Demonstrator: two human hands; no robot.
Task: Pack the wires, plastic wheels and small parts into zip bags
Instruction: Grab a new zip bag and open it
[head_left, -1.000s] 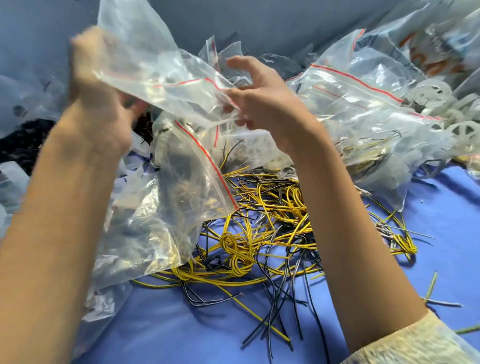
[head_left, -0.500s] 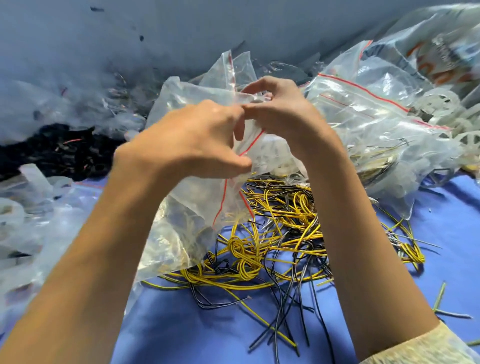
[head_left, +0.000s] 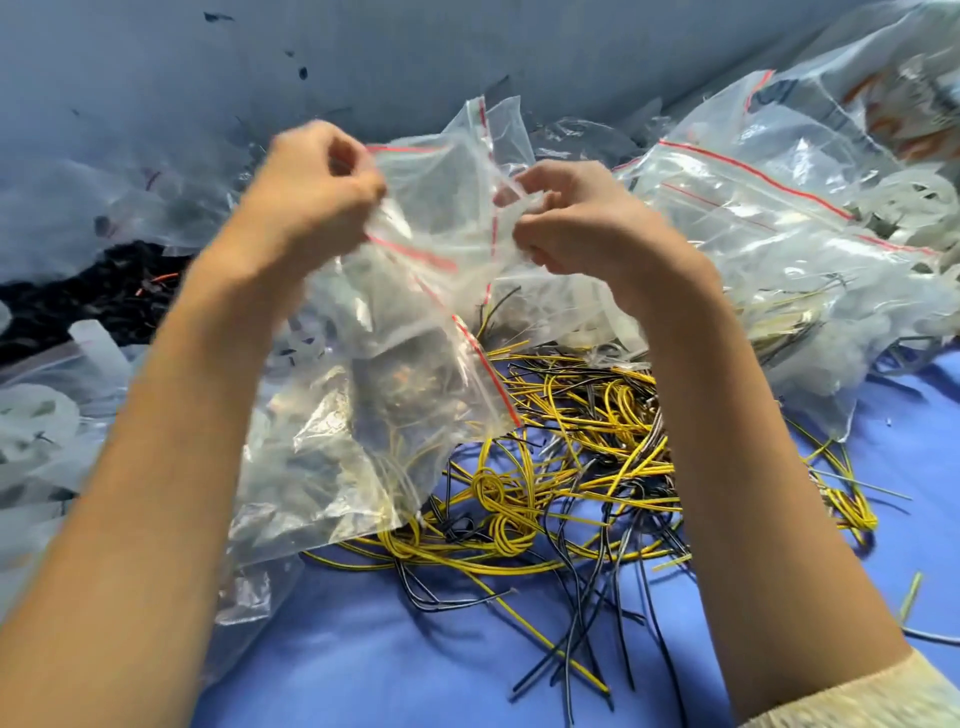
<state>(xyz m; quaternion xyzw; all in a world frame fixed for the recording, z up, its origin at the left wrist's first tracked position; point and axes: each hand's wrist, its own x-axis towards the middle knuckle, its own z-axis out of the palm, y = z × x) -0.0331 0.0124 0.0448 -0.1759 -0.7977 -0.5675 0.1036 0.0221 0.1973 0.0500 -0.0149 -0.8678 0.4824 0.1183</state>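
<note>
Nearest, this side of the wire pile (head_left: 571, 467): both forearms reach fwd and up, a pale sleeve (head_left: 883, 696) on the right one, over the blue cloth (head_left: 363, 665) the pile lies on. The yellow/black wires are loose and tangled, not bagged yet.

Just left of the wire pile, overlapping its edge, is a filled bag (head_left: 363, 426) w/ dark contents, red strip running diagonally. Can't tell if it hangs from the hands or just leans there.

Above the wire pile, an empty-looking clear zip bag (head_left: 436, 208) is stretched btwn the hands. Left hand (head_left: 311, 192) is fisted, fingers curled tight, pinching the rim by the red strip. Right hand (head_left: 576, 218) has fingers curled in, knuckles toward the camera, pinching the opposite edge. Both wrists are lifted and set apart. Prob. this is to part the seal and hold the mouth over the wires for loading. Motion blur hides the exact fingertip contact.

Right of the wire pile and beyond it: a heap of clear bags (head_left: 779, 234), some w/ wires inside; white plastic wheels (head_left: 909, 197) past those. Left of the pile, farther back: black small parts (head_left: 104, 296), loose.
</note>
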